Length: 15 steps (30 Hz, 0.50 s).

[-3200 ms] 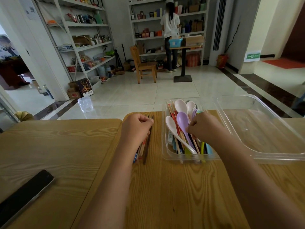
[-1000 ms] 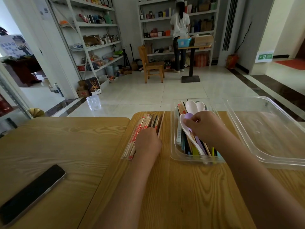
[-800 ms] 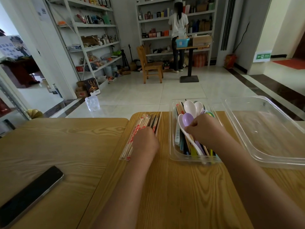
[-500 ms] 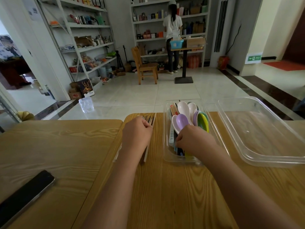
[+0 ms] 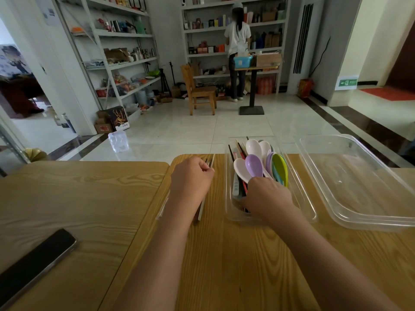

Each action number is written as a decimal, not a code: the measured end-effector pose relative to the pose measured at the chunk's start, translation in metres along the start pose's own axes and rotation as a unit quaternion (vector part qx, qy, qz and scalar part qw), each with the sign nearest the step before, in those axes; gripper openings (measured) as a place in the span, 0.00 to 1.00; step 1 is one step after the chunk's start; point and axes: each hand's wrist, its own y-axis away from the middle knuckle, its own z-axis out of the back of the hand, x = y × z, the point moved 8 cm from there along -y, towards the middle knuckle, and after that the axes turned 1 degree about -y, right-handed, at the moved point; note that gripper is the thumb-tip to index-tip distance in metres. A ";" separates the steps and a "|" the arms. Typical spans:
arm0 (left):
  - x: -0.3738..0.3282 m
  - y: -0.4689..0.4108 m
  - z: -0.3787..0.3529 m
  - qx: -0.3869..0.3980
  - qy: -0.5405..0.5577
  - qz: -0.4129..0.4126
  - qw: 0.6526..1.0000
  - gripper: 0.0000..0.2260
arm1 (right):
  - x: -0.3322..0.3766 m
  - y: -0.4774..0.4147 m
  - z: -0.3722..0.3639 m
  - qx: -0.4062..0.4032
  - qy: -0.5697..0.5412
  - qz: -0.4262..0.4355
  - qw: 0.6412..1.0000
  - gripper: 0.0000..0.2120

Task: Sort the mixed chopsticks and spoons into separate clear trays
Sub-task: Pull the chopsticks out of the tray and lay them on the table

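— Since the right hand dips into the narrow tray, can you see its fingertips?
— No, buried among mixed chopsticks; grip unclear. The left hand curls round loose chopsticks on the wooden counter, shelves far beyond. Spoons lie just ahead of the right hand; the wide tray sits right of it.
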 end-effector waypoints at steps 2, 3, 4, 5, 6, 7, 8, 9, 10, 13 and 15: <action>0.000 0.001 -0.001 0.003 0.000 0.001 1.000 0.03 | -0.002 -0.001 0.000 -0.002 -0.025 -0.007 1.000 0.11; 0.000 0.001 -0.001 0.003 0.000 0.001 1.000 0.03 | -0.003 -0.002 -0.001 0.000 -0.035 -0.009 0.999 0.10; 0.000 0.001 -0.001 0.004 0.000 0.000 1.000 0.03 | -0.004 -0.004 -0.002 0.007 -0.048 -0.010 0.999 0.09; 0.000 0.001 -0.001 0.003 0.000 0.000 1.000 0.04 | -0.005 -0.005 -0.003 0.017 -0.065 -0.011 0.998 0.10; 0.000 0.001 0.000 0.004 0.001 0.002 1.000 0.04 | -0.004 -0.007 -0.005 0.028 -0.083 -0.012 0.996 0.12; 0.000 0.000 0.000 0.005 0.003 0.005 1.000 0.04 | -0.004 -0.008 -0.006 0.037 -0.096 -0.010 0.995 0.14; 0.000 0.000 0.001 0.006 0.006 0.008 1.000 0.04 | -0.003 -0.009 -0.007 0.043 -0.107 -0.010 0.993 0.15; 0.000 0.001 0.001 0.007 0.010 0.011 1.000 0.05 | -0.002 -0.010 -0.008 0.048 -0.118 -0.009 0.992 0.15; 0.000 0.001 0.001 0.007 0.016 0.013 1.000 0.05 | 0.000 -0.011 -0.008 0.052 -0.131 -0.009 0.990 0.16; 0.000 0.002 0.001 0.015 0.027 0.015 0.999 0.06 | 0.002 -0.013 -0.007 0.063 -0.175 -0.011 0.982 0.15; 0.000 0.001 -0.001 0.025 0.039 0.018 0.999 0.05 | 0.002 -0.014 -0.002 0.066 -0.186 -0.009 0.980 0.14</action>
